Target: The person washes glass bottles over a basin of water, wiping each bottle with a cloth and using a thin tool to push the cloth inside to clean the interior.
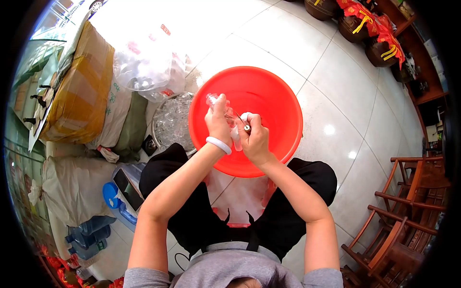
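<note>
Over a red plastic basin (283, 144), both of my hands work close together. My left hand (219, 122), with a white bangle (218, 144) at the wrist, is closed around a clear, shiny object (211, 99), glass or plastic. My right hand (256, 141) is closed on a thin tool with a dark handle (247, 128). The tool's slim shaft points toward the clear object, and its tip is hard to make out. Something white (245, 116) shows at the right fingers, and a pale, translucent piece (236, 139) hangs between the hands.
Left of the basin stands a round container (154, 126) of clear pieces, with clear plastic bags (144, 67) behind. A taped carton (81, 81) and sacks (77, 187) line the left side. Wooden chairs (408, 216) stand at right, dark jars (353, 29) at far right.
</note>
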`<state>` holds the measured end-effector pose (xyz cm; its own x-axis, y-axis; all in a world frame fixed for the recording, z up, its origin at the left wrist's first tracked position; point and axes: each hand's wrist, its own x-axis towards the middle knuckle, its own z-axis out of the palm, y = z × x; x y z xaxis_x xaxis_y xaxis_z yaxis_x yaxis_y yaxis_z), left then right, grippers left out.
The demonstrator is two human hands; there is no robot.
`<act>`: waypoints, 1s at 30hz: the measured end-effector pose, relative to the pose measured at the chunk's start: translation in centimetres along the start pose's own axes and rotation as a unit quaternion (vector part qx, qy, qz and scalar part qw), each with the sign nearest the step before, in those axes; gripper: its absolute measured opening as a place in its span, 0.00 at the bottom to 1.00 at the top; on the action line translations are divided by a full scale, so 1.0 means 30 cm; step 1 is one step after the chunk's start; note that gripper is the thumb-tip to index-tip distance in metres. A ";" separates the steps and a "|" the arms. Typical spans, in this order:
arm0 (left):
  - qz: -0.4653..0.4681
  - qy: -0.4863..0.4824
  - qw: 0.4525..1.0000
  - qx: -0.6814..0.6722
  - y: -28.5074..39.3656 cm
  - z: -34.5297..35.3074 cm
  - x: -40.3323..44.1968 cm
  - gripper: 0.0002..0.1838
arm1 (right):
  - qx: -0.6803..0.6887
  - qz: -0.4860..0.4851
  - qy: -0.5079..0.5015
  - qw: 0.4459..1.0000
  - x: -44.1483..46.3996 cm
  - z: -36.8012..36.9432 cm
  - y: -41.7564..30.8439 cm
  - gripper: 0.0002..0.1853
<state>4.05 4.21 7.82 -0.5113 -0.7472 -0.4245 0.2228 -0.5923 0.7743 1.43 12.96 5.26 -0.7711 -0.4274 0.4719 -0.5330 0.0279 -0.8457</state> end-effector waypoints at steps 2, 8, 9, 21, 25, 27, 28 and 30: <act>0.016 0.006 1.000 0.013 -0.010 -0.004 0.001 0.09 | 0.007 0.041 -0.029 0.999 0.005 -0.014 0.008 0.11; 0.246 -0.107 0.958 0.102 -0.016 -0.007 -0.024 0.08 | 0.273 0.420 -0.046 0.864 0.043 -0.025 0.015 0.11; 0.250 -0.140 0.950 0.122 -0.013 -0.012 -0.032 0.08 | 0.307 0.472 -0.067 0.824 0.051 -0.037 0.018 0.11; 0.102 -0.103 0.985 0.097 0.008 0.003 -0.002 0.10 | 0.092 0.165 -0.046 0.981 0.030 -0.065 -0.013 0.11; -0.086 -0.133 0.987 0.021 0.020 -0.005 0.004 0.12 | 0.060 0.108 -0.009 0.992 0.068 -0.089 -0.026 0.10; -0.155 -0.177 0.972 -0.003 0.028 -0.014 -0.014 0.14 | 0.138 0.141 -0.002 0.980 0.088 -0.091 -0.001 0.11; -0.155 -0.178 0.972 -0.003 0.027 -0.019 -0.020 0.14 | 0.171 0.154 -0.006 0.973 0.097 -0.097 -0.009 0.11; -0.216 -0.171 0.961 0.022 0.016 -0.027 -0.020 0.15 | 0.058 0.117 -0.078 0.988 0.092 -0.115 0.011 0.10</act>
<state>5.14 4.13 8.07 -0.7926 -0.2872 -0.5379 -0.1036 -0.8059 0.5829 -2.08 14.92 7.16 -0.8005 -0.5565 0.2226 -0.2957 0.0436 -0.9543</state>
